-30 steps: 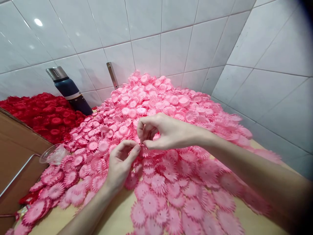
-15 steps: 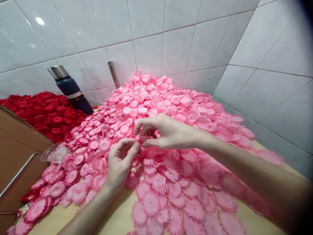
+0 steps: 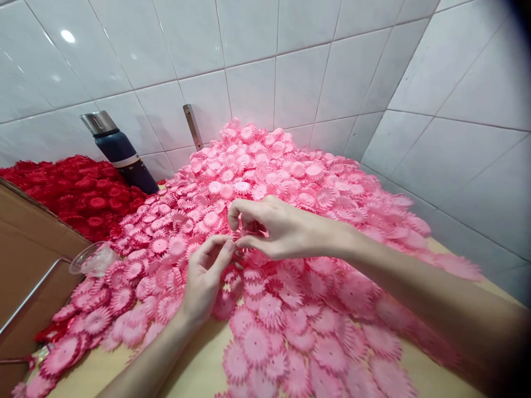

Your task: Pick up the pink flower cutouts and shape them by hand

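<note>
Pink petal discs [image 3: 257, 345], flat with notched edges and a small centre hole, lie in a large heap under and around both hands. My left hand [image 3: 207, 271] is closed, its thumb and index finger pinched at the edge of a pink petal disc in front of the heap. Beside it, from the right, my right hand [image 3: 276, 226] curls over with thumb and index finger at the same small pink piece. The fingertips of the two hands nearly meet. Most of the held piece is hidden by fingers and blends into the pink heap behind.
Behind left, a dark blue bottle [image 3: 120, 155] with a steel cap leans by a pile of red petal discs [image 3: 83, 190]. A cardboard box [image 3: 33, 260] and a clear plastic cup [image 3: 95, 260] are at left. Tiled walls [image 3: 253, 83] bound the wooden table [image 3: 194, 354].
My right thumb has moved slightly left and down, closer to the left fingertips. The pink piece between the hands shows less than before. My left hand has barely shifted.
</note>
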Motion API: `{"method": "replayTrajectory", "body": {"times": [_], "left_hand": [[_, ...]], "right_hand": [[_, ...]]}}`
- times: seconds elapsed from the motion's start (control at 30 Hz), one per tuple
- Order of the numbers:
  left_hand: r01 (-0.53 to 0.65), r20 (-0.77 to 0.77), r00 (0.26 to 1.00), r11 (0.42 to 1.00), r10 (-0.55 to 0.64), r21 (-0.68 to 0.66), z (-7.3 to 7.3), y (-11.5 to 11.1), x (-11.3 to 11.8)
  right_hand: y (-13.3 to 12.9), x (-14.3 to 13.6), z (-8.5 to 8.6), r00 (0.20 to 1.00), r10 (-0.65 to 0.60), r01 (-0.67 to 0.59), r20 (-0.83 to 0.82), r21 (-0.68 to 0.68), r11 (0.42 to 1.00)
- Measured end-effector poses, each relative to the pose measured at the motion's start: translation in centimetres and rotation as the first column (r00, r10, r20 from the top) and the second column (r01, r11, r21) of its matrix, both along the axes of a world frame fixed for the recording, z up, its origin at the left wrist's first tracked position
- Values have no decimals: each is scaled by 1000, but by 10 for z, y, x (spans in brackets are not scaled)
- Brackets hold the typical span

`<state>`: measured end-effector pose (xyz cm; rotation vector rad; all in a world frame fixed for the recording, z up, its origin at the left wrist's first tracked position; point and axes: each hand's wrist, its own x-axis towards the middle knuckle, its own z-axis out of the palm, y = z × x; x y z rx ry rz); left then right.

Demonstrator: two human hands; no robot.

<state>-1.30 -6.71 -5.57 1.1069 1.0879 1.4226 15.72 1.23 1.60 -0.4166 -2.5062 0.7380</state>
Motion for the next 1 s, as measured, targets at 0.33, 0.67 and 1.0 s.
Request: {"method": "replayTrajectory", "body": {"times": [0.33,0.67,1.0], "left_hand": [[31,-10,999,999,-31,11,-3,1,-2],[14,-37,999,1000,-14,-23,-1,1,-1],[-16,-74,997,1000,18,15,-6,2,-4]], "right_hand": [[0,-1,0,999,19,-20,-31,-29,999],[2,2,10,998,45,-39,42,-126,991],[3,4,6,1000,-8,3,-26,-188,982]]}}
